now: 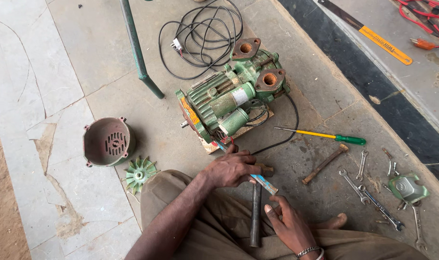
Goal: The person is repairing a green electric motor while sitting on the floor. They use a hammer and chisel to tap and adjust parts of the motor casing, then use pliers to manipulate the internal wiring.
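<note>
Floor [84, 72]: we see grey stone slabs, cracked at the left, carrying everything; no worktop in view.
Pump motor [229, 96]: green, on a small board at the far centre, its long axis running from near left to far right; it lies just beyond our hands.
Black cable [205, 33]: coiled far behind the pump motor.
Fan cover [108, 142]: reddish bowl, well left of our hands, apart from the pump motor.
Fan wheel [139, 173]: green, just near of the fan cover.
Hammer [256, 212]: dark handle running near to far between our hands, head at the far end, partly under the left hand.
Left hand [231, 169]: fingers closed over a thin flat tool [265, 184] with a bluish handle, whose far tip points at the pump motor's near end; this hand is the nearer to the motor.
Right hand [289, 224]: fingers loosely spread, holding nothing, just right of the hammer handle.
Screwdriver [325, 136]: yellow shaft, green handle, right of the pump motor.
Spanners [373, 192]: scattered at the right.
Hidden: we cannot make out the tool's tip or what it touches.
</note>
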